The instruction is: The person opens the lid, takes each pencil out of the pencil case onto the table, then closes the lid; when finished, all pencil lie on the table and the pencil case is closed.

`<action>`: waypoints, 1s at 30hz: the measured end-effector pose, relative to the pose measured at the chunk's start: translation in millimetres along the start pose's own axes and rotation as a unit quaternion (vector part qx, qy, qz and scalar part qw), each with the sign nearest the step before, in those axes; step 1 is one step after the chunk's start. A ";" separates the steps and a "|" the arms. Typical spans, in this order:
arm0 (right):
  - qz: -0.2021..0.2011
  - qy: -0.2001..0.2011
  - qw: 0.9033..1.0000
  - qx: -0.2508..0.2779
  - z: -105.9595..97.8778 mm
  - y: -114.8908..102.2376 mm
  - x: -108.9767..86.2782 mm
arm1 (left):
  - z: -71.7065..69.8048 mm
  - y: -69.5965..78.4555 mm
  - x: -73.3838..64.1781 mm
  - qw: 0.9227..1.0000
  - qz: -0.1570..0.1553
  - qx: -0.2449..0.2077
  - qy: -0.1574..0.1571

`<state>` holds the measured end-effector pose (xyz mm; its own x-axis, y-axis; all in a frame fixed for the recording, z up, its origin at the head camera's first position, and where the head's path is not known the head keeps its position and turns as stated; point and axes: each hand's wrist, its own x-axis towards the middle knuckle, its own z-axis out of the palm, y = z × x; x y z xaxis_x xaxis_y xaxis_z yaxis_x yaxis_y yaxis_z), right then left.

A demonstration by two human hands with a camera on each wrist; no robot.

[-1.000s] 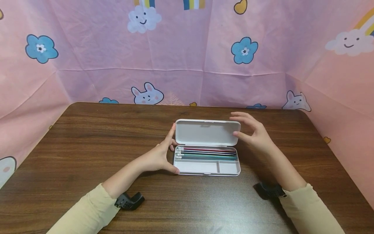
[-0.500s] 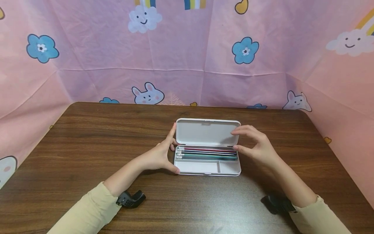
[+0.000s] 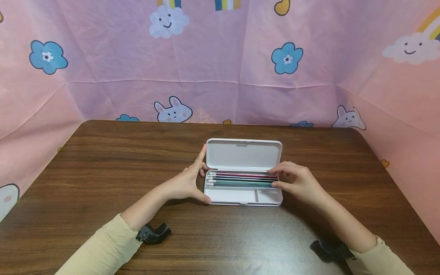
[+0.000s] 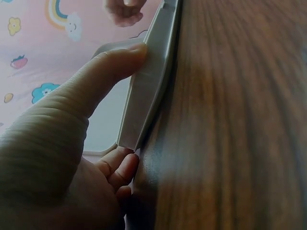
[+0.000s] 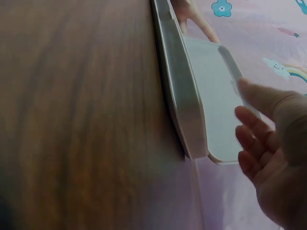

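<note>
A white pencil case (image 3: 233, 196) lies with its lid (image 3: 244, 154) raised at the back. Several dark pencils (image 3: 240, 178), red, black and green among them, lie side by side in its rear compartment, erasers to the left. My left hand (image 3: 183, 185) grips the case's left end, thumb on the front corner and index finger along the lid's edge. The left wrist view shows that thumb (image 4: 108, 67) on the case's side wall. At the other end, my right hand (image 3: 300, 182) has thumb and fingers spread apart, fingertips over the pencils' right ends.
The case rests on a brown wood-grain table (image 3: 137, 152). Pink patterned cloth (image 3: 213, 57) hangs behind the table and along both sides. A black wrist camera (image 3: 152, 233) sits on the left wrist, another (image 3: 331, 251) on the right. A small divider splits the case's front compartment.
My right hand has come down and toward me, from the lid's right edge to the right ends of the pencils. The left hand and the case have stayed in place.
</note>
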<state>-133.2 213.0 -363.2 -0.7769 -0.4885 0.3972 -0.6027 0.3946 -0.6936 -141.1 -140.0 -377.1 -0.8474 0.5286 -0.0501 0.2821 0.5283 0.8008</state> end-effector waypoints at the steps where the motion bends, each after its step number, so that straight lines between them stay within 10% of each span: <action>1: 0.004 -0.005 1.000 0.004 0.8 1.4 -1.1 | -0.1 -0.2 -0.1 1.000 -0.002 0.002 -0.001; 30: 0.044 -0.061 0.995 -0.065 9.2 11.1 8.2 | 0.3 -0.8 1.2 1.000 0.000 0.006 0.000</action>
<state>-144.5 206.2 -373.2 -0.8043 -0.5359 0.2566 -0.5582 0.5334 -0.6355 -142.2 -139.6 -378.0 -0.8475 0.5286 -0.0493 0.2879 0.5356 0.7939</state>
